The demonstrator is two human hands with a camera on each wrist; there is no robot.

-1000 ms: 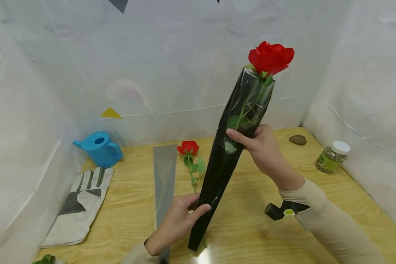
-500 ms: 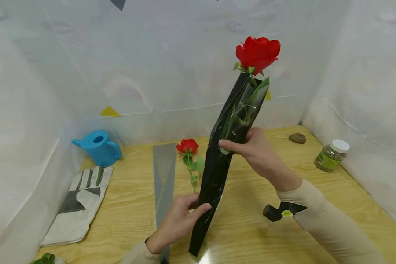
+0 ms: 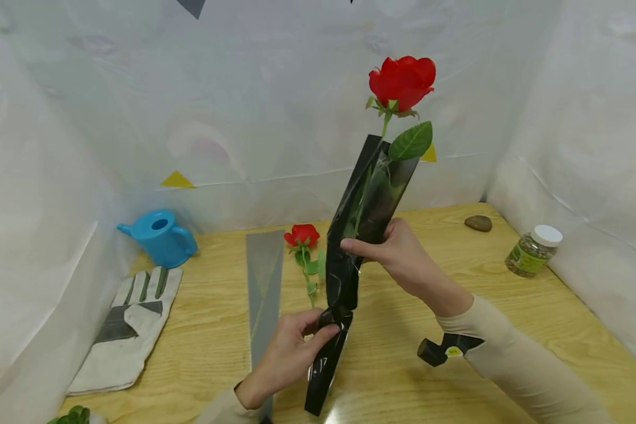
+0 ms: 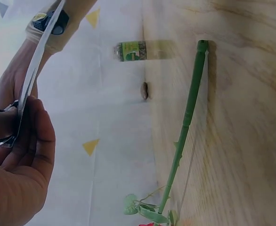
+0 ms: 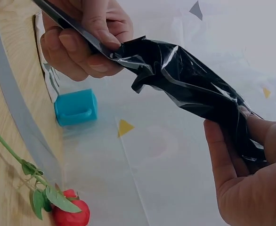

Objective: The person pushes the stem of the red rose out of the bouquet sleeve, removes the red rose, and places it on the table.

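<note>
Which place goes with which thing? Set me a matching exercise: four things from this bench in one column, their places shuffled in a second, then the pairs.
Things:
1. black sleeve
2. watering can
3. work glove
4. jar

Places:
A. flat on the table, left side
B. by the right wall
C. back left corner
D. held by the left hand and right hand, round a rose

Pairs: 1-D, 2-C, 3-A, 4-B
</note>
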